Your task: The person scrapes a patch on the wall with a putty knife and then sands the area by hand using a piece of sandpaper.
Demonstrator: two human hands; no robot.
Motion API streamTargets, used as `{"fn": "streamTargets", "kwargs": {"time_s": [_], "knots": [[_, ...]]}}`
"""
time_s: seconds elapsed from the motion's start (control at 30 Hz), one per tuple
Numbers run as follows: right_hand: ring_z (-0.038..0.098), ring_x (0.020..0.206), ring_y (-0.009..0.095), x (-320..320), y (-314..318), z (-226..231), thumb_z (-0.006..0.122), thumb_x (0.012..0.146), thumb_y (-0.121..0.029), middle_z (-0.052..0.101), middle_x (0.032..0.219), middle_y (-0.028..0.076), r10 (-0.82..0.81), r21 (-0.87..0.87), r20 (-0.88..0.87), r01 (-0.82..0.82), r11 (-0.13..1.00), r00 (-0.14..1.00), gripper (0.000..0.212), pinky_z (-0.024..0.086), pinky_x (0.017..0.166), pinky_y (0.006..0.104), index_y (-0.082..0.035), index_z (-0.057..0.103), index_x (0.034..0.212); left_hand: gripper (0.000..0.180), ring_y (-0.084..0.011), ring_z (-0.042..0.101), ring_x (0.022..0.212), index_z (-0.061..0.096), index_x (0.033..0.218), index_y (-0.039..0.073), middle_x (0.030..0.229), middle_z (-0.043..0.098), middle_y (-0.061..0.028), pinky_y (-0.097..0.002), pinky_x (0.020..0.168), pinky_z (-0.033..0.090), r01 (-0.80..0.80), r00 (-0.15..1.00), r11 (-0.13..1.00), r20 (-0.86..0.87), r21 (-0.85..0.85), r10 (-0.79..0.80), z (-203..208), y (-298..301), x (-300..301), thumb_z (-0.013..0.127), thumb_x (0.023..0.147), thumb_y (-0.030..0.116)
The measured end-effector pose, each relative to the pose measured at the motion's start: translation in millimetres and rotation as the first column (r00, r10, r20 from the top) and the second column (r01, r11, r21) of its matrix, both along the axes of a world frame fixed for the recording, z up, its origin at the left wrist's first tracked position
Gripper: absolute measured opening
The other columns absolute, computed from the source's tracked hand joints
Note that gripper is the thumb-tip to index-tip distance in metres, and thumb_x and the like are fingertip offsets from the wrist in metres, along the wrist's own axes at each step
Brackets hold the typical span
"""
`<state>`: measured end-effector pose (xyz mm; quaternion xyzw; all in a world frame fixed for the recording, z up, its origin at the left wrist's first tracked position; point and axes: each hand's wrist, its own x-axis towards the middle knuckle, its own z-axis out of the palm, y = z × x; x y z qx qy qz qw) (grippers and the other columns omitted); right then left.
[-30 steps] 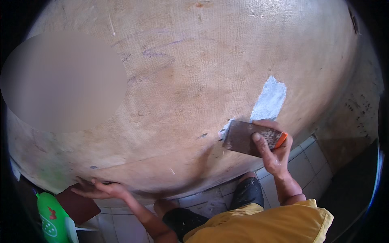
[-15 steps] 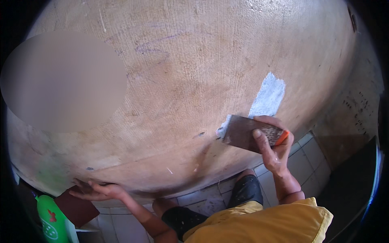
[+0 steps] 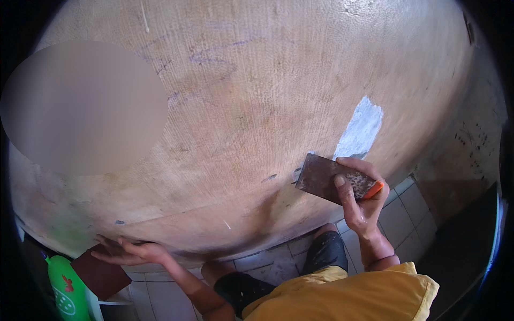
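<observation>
My right hand [image 3: 361, 206] grips a putty knife with a wide brown blade [image 3: 319, 181] and an orange handle end. Thumb on top, it keeps the blade at the upright tan wall surface [image 3: 241, 134]. Just above the blade is a white filler patch [image 3: 361, 128], and a small light trace shows at the blade's left edge. My left hand [image 3: 131, 252] is low on the left beside the wall, fingers stretched out and apart. Its fingertips overlap a dark red-brown square panel [image 3: 101, 273] in view; whether they touch it I cannot tell.
A green balloon-like object [image 3: 67, 289] with a red mark stands at the lower left beside the panel. White floor tiles [image 3: 163, 299] run along the wall's foot around my legs. A dark panel [image 3: 463, 251] stands at the right. A blurred oval hides the wall's left part.
The white trace left of the blade has shrunk, with dark spots showing there. The wall has shifted slightly rightward in view. My left hand keeps its place.
</observation>
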<state>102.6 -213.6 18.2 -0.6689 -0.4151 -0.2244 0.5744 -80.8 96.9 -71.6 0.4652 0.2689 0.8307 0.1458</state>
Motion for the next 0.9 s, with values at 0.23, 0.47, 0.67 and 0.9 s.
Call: {"fn": "streamTargets", "kwargs": {"time_s": [0.23,0.47,0.67,0.9], "knots": [[0.059,0.08,0.011,-1,1,-1,0.06,0.083,-0.003,0.064,0.088,0.008,0.052,0.013,-0.114,-0.051,0.999,0.992,0.022,0.047,0.073,0.0237,0.003,0.06,0.104,0.075,-0.0368,0.037,0.126,0.008,0.141,-0.003,0.138,0.03,-0.0283,-0.0449,0.101,0.033,-0.054,0.998,0.998,-0.024,0.029,0.055,5,2,-4,0.048,0.088,0.031],[0.057,0.076,0.01,-5,4,-2,0.059,0.084,-0.004,0.064,0.087,0.007,0.136,0.031,-0.18,-0.133,0.991,0.974,0.021,0.046,0.068,0.0227,0.003,0.06,0.104,0.075,-0.0358,0.037,0.126,0.008,0.142,-0.001,0.138,0.029,-0.0288,-0.045,0.1,0.035,-0.059,0.998,0.998,-0.037,0.011,0.059,2,2,-5,0.048,0.088,0.032],[0.057,0.078,0.012,-10,0,-4,0.062,0.082,-0.011,0.063,0.087,0.007,0.079,0.108,-0.278,-0.051,0.993,0.957,0.023,0.044,0.073,0.0235,0.001,0.061,0.102,0.076,-0.0363,0.038,0.125,0.007,0.142,0.0,0.139,0.027,-0.0287,-0.0447,0.099,0.036,-0.048,0.999,0.999,-0.026,-0.005,0.048,5,-3,-4,0.048,0.087,0.032],[0.055,0.073,0.008,-6,4,-7,0.059,0.083,-0.002,0.063,0.085,0.006,0.01,0.05,-0.096,-0.005,0.999,0.995,0.021,0.045,0.066,0.0213,0.003,0.06,0.103,0.076,-0.0363,0.038,0.125,0.008,0.142,0.0,0.139,0.027,-0.0279,-0.0447,0.099,0.036,-0.038,0.999,0.999,-0.007,-0.004,0.038,8,-3,-1,0.048,0.087,0.033]]}}
